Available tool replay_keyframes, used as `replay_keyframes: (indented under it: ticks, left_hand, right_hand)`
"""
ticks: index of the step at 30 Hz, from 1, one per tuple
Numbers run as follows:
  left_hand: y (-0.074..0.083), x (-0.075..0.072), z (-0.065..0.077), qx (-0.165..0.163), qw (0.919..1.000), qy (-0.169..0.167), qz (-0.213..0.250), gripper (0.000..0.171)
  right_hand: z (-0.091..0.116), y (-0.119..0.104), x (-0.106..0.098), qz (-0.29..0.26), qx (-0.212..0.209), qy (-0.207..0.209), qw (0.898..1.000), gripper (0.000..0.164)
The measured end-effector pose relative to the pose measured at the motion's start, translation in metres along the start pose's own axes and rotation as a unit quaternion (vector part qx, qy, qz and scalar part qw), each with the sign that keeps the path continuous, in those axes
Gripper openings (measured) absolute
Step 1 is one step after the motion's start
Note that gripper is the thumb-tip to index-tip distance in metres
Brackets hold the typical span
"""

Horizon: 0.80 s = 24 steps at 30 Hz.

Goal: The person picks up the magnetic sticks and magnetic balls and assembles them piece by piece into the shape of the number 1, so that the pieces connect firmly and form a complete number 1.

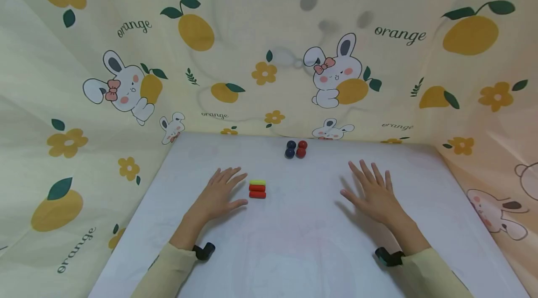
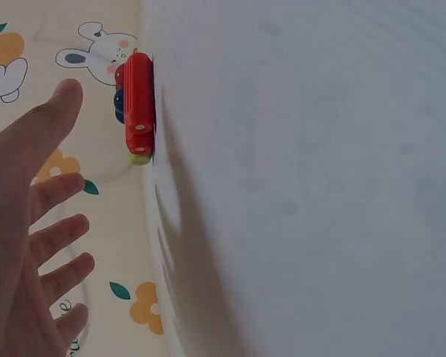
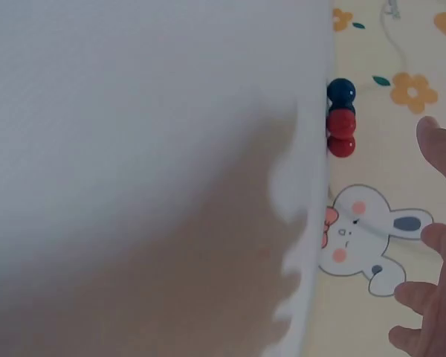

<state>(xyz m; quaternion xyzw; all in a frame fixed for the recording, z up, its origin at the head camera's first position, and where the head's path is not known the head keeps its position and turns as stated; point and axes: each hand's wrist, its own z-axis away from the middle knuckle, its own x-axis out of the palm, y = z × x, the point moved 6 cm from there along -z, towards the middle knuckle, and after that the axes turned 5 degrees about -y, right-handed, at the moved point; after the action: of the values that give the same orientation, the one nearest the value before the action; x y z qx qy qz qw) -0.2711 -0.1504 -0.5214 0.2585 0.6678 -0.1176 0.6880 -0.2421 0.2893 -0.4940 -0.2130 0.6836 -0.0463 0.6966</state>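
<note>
Three short rods lie stacked in a row at the centre left of the table in the head view: a yellow-green rod (image 1: 257,182) at the back and two red rods (image 1: 258,195) in front of it. Just left of them hovers my left hand (image 1: 216,198), its fingers spread and holding nothing. The left wrist view shows a ridged red rod (image 2: 139,93) beyond the thumb. My right hand (image 1: 373,199) is raised at the right, fingers apart, with nothing in it. Two dark blue balls (image 1: 289,153) and two red balls (image 1: 300,152) sit in a small square near the back edge.
A white table (image 1: 286,251) spreads under both hands. Behind it and at the sides hangs a cream curtain (image 1: 248,31) printed with rabbits, oranges and flowers. Each wrist wears a small black camera (image 1: 204,251).
</note>
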Motion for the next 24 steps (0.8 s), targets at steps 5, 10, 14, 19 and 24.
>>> replay_keyframes:
  ticks: [5, 10, 14, 19, 24]
  left_hand:
    - [0.006, 0.002, -0.005, 0.011, 0.9998, -0.011, 0.011, 0.081]
    - [0.010, 0.005, -0.010, 0.010, 0.9996, -0.021, 0.017, 0.076]
    - [0.014, 0.005, -0.013, 0.007, 0.9995, -0.020, 0.022, 0.071]
    - [0.020, 0.005, -0.015, 0.006, 0.9993, -0.025, 0.027, 0.065]
    - [0.021, 0.009, -0.018, 0.011, 0.9992, -0.035, 0.018, 0.060]
  right_hand:
    - [-0.011, -0.004, 0.002, 0.000, -0.007, -0.003, 1.000, 0.092]
    - [-0.022, -0.008, 0.004, 0.001, -0.015, -0.004, 1.000, 0.092]
    - [-0.029, -0.011, 0.008, -0.001, -0.018, -0.010, 1.000, 0.093]
    - [-0.039, -0.014, 0.015, -0.004, -0.022, -0.016, 1.000, 0.095]
    - [-0.049, -0.019, 0.022, -0.004, -0.030, -0.019, 0.999, 0.096]
